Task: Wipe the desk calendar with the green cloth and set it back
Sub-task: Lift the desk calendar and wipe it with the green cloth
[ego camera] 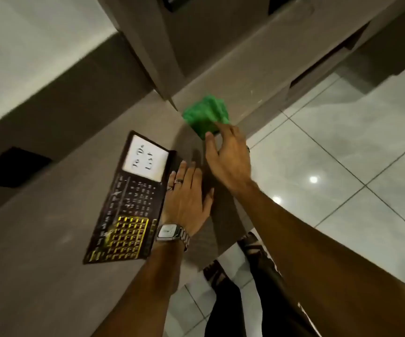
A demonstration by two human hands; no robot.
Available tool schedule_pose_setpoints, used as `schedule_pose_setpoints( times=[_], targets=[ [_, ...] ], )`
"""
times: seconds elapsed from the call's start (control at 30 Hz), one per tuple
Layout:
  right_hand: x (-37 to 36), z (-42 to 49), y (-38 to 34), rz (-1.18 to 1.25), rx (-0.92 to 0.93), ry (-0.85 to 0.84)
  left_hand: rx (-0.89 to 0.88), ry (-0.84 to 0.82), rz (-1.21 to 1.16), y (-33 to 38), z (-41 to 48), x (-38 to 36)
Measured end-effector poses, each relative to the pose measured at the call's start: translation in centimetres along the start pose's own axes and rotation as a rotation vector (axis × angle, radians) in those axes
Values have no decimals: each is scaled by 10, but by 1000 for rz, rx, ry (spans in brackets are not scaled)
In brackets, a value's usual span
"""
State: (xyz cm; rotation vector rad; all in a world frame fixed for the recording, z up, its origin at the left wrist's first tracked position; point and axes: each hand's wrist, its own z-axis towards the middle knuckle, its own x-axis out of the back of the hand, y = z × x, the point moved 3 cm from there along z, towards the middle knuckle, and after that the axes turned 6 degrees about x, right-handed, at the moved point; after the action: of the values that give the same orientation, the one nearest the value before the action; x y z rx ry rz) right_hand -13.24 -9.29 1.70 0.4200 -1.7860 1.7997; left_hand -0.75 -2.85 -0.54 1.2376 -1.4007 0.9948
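Note:
The desk calendar [133,203] is a dark board with a white "To Do List" panel and yellow grids. It lies flat on the brown counter [38,263]. My left hand [186,200], with a watch and rings, rests flat on the counter, fingertips at the calendar's right edge. The green cloth [206,115] sits bunched on the counter beyond the calendar, near the counter's edge. My right hand [228,156] reaches onto the cloth's near corner, with fingers over it and the thumb against its near side.
A brown cabinet column [152,45] rises from the counter behind the cloth. To the right the counter ends, with glossy white floor tiles [342,154] below. My legs and sandals [252,244] show under the counter edge.

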Motion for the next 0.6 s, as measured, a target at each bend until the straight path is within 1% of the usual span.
schedule_pose_setpoints(
  times=[0.03,0.1,0.23,0.3,0.37,0.47,0.53,0.6],
  targets=[
    [-7,7,14,26,-57,22,10,-48,-43,-2,2,-14],
    [-20,25,36,55,-156,48,4,-22,-78,-7,4,-33],
    [-38,68,62,90,-308,103,-52,19,5,-11,5,-51],
    [-48,85,68,99,-378,73,-61,42,7,-12,4,-52],
    [-59,94,69,56,-383,-1,-53,45,2,-12,3,-51],
    [-70,102,72,-74,-364,-40,-53,59,-16,-11,4,-53],
    [-75,107,76,8,-433,-51,-59,65,-18,-12,5,-56],
    [-77,113,79,191,-534,-45,-61,68,-6,-12,6,-58]
  ],
)
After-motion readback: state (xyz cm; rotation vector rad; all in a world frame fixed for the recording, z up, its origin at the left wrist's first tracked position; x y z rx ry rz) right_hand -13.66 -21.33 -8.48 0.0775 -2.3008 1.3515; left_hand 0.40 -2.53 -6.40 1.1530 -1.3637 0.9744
